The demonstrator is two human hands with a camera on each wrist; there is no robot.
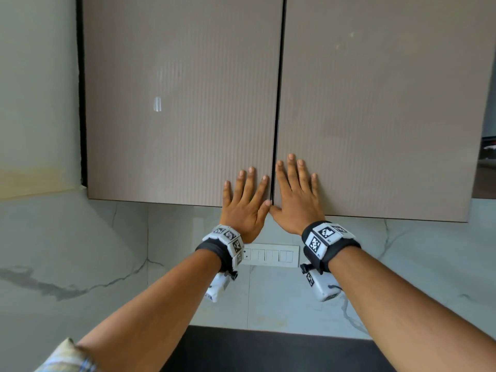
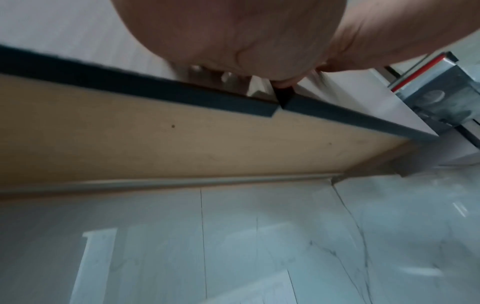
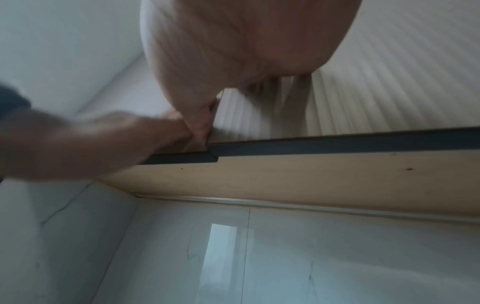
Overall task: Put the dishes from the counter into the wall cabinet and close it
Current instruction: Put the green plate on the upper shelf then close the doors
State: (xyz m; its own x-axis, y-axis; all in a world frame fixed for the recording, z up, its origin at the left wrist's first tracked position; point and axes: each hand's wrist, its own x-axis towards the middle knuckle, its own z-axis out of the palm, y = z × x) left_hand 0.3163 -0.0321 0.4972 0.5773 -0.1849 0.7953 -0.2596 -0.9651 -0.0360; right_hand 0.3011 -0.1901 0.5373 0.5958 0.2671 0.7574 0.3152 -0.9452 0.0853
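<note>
At the lower inner corners of the wall cabinet [image 1: 279, 103], either side of the dark vertical seam, the left hand [image 1: 245, 208] lies flat on the left door [image 1: 182, 103] and the right hand [image 1: 296, 200] flat on the right door [image 1: 383, 103], fingers straight and spread, holding nothing, thumbs nearly touching at the seam. Each hand is nearest its own door, so any last push goes straight into the panels. Both ribbed taupe doors look shut or almost shut, though from below the left door's bottom edge seems slightly offset from the right's; no dishes are in view.
</note>
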